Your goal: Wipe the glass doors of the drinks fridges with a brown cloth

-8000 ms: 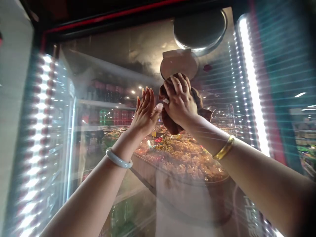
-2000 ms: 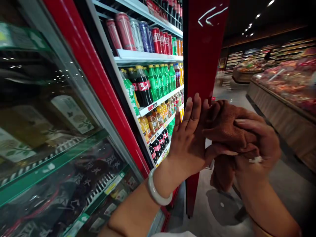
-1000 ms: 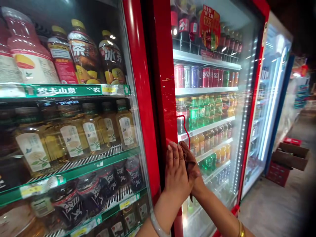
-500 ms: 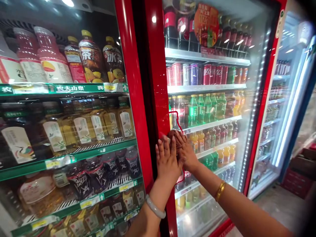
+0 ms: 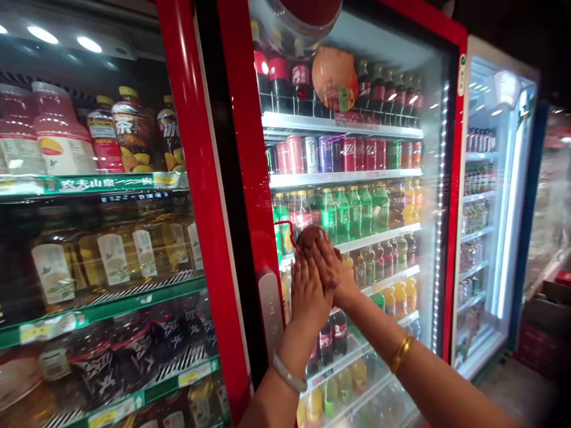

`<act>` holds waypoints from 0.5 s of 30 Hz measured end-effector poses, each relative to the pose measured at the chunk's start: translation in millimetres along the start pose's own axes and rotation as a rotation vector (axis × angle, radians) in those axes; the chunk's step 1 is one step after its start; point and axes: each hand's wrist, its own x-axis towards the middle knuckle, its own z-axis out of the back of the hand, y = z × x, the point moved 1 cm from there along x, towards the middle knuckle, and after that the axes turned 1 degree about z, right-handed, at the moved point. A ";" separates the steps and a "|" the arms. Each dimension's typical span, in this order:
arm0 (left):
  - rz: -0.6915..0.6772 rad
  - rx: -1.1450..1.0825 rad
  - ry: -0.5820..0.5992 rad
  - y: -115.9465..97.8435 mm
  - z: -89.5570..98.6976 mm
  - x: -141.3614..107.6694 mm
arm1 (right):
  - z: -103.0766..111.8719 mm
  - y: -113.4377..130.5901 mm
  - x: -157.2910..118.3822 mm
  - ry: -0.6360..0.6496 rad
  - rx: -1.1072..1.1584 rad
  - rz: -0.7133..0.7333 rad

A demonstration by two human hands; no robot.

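Observation:
A bunched brown cloth (image 5: 311, 239) is pressed against the glass door (image 5: 432, 178) of a red-framed drinks cooler. My left hand (image 5: 310, 291) lies over its lower left part, fingers together and pointing up. My right hand (image 5: 335, 270) overlaps it from the right, its fingers also pressed on the cloth. Most of the cloth is hidden beneath both hands. Just left of them, a pale upright door handle (image 5: 270, 312) runs down the red frame. Behind the glass, green bottles (image 5: 342, 209) and cola bottles (image 5: 325, 342) stand on white shelves.
To the left, a second red-framed cooler (image 5: 187, 119) holds tea and juice bottles on green-edged shelves. A white-framed cooler (image 5: 486, 351) stands at the right, with cardboard boxes (image 5: 546, 309) beyond it. A round orange sticker (image 5: 334, 77) is on the door's upper glass.
Both hands have moved with the cloth from the red frame's edge rightward onto the glass, and the handle now shows. The view has turned to the right.

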 end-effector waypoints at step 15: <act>0.016 -0.175 -0.370 -24.7 -16.6 78.8 | -4.8 -54.8 64.5 -0.373 -0.073 0.256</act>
